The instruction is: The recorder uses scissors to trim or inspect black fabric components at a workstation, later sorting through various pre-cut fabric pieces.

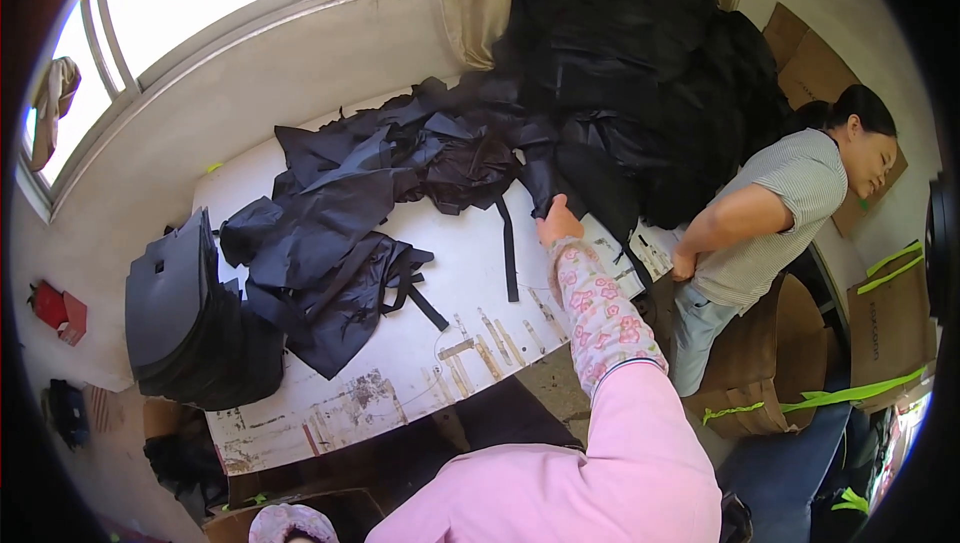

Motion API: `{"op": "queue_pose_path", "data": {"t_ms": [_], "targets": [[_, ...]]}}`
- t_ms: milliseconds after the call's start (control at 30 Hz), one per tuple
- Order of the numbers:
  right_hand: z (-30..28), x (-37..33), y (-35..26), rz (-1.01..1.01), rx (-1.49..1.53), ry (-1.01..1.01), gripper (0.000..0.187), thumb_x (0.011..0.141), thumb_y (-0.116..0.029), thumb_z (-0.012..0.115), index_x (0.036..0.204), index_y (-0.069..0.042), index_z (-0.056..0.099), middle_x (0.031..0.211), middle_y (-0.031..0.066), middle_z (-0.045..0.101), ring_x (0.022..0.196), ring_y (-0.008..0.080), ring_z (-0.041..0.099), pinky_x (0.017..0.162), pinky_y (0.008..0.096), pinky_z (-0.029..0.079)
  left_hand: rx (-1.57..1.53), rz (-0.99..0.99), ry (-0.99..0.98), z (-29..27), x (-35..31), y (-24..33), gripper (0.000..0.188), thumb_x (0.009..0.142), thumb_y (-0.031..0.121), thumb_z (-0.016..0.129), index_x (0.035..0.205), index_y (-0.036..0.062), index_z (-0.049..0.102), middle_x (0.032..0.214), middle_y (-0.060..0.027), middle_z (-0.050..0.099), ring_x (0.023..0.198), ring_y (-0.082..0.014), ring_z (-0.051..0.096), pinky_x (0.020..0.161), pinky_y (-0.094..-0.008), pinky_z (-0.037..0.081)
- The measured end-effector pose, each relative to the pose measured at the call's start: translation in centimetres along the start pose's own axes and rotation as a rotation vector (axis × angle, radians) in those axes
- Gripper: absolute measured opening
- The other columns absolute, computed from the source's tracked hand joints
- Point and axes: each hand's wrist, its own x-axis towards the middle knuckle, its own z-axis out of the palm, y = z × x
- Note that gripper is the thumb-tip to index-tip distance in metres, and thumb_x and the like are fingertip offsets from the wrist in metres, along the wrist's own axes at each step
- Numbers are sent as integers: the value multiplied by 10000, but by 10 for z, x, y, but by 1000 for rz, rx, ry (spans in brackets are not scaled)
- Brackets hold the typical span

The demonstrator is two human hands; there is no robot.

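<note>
Big heap of black fabric (640,73) fills the far end of the white worktable (400,363), piled up against the curtain. Loose dark cut pieces (340,233) sprawl across the tabletop, a stack of stiff black panels (185,313) at its left edge. A co-worker in a striped shirt (770,223) leans in beside the heap. The right hand (558,221), floral sleeve stretched out, grasps a black fabric strip (545,188) at the heap's foot. The left hand is out of sight.

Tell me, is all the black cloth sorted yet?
Not yet. A neat stack of black pieces sits at the table's left edge. The right hand grips black fabric at the big heap. Loose black pieces still lie spread on the table. The left hand is not in view.
</note>
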Motion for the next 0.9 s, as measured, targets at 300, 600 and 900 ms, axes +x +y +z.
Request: {"op": "queue_pose_path", "data": {"t_ms": [300,600,900], "targets": [[-174,-26,-100,-797,716,-273,117,882,-83,700,915,7,634,772,-10,613,728,46,513,658,230,451,-529,-40,-619,-5,57,-3,269,1032,201,344,1109,214,601,913,-2,591,664,-150,579,579,-343,449],[-318,-142,-189,-1258,925,-533,175,917,-197,706,865,-35,663,660,-87,509,589,0,435,503,197,355,-267,-64,14,15,23,4,146,965,167,465,995,111,597,894,-66,625,734,-221,624,671,-400,549],[-223,-175,-221,-1036,1049,-1023,243,962,-199,638,1107,-4,641,859,-27,636,659,25,539,567,194,461,183,-1272,851,25,-111,-104,303,933,70,648,1212,-1,552,1115,-30,592,994,-87,530,883,-258,422]]}}
